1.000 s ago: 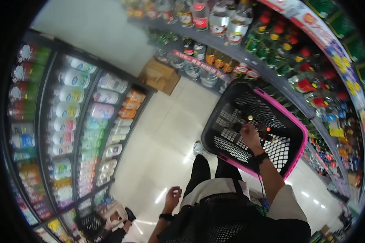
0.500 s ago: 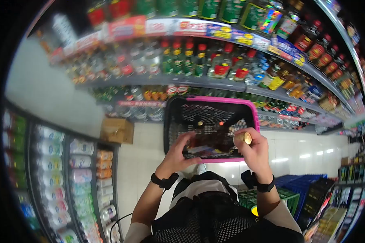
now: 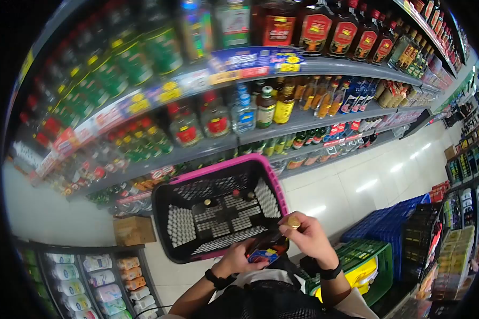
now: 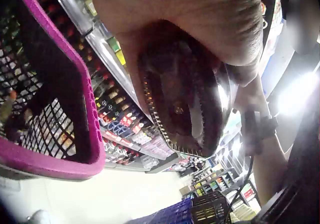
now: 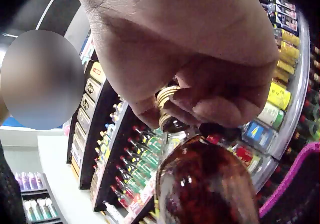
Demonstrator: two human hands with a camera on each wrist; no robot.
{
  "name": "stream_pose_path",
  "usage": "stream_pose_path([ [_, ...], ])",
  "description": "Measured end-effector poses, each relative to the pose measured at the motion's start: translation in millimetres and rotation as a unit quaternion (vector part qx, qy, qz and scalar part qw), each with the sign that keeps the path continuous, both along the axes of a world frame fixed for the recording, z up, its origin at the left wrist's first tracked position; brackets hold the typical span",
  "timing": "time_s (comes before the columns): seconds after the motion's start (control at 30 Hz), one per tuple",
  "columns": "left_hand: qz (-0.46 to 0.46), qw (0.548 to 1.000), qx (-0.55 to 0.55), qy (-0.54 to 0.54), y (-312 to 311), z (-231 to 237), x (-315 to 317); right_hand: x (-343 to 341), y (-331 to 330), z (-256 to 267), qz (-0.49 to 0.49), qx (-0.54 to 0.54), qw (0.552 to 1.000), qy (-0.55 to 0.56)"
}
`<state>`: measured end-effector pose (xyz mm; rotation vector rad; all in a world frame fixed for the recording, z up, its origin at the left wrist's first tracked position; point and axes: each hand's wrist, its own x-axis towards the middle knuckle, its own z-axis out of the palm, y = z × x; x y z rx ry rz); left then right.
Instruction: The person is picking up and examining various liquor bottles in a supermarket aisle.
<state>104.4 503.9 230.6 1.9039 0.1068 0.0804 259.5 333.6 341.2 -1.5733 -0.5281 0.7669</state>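
Both hands hold one dark glass bottle [image 3: 266,250] with a gold cap, tilted close to the body beside the basket's near right corner. The right hand [image 3: 310,239] pinches the gold cap [image 5: 168,101] and neck. Curled round the lower body of the bottle, near its base [image 4: 177,103], is the left hand [image 3: 236,259]. In the right wrist view the amber-brown bottle [image 5: 205,184] hangs below the fingers. A black basket [image 3: 178,215] with a pink rim stands in front of the person, with several capped bottles inside.
Shelves [image 3: 324,66] of bottles run along the far side of the basket. A cardboard box [image 3: 134,231] and a shelf of white bottles [image 3: 74,287] are at left. Blue crates [image 3: 375,223] and a green crate [image 3: 384,266] with yellow items stand at right.
The view has turned right along the shelves. A gold-capped bottle has come out of the basket toward the body, and the left hand, earlier apart from it, now holds its lower part.
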Motion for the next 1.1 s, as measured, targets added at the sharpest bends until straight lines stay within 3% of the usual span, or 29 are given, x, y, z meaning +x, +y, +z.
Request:
stream_pose_path([
  [0.13,0.05,0.997,-0.054,-0.026,-65.2,-7.9,80.3,85.1,-54.3,-13.2,0.014,-0.004,1.0,-0.005],
  [0.27,0.076,0.996,-0.046,-0.021,-118.3,5.8,162.9,161.1,-105.2,-3.5,0.016,-0.063,0.98,-0.186],
  [0.37,0.077,0.994,-0.056,-0.045,-153.2,-1.0,212.9,189.8,-150.2,-15.1,-0.006,-0.034,0.972,-0.234],
  [0.6,0.014,0.988,-0.146,-0.055,-207.0,9.0,310.8,213.8,-227.6,-19.3,-0.077,-0.021,0.991,-0.104],
  [0.67,-0.016,0.983,-0.18,-0.033,-222.0,19.6,336.0,217.1,-247.2,-16.6,-0.071,-0.048,0.982,-0.17],
  [0.73,-0.052,0.991,-0.113,-0.037,-233.6,29.1,360.0,221.3,-263.7,-18.9,-0.055,-0.077,0.963,-0.252],
  [0.83,-0.103,0.994,-0.032,-0.008,-253.3,47.3,387.9,229.8,-286.6,-22.6,-0.085,-0.074,0.962,-0.248],
  [0.97,-0.197,0.979,-0.031,-0.05,-294.1,48.1,436.7,258.6,-316.2,-15.4,-0.145,-0.153,0.933,-0.29],
  [1.1,-0.264,0.959,0.07,0.072,-311.0,58.1,485.4,304.3,-330.1,-24.1,-0.203,-0.134,0.931,-0.272],
])
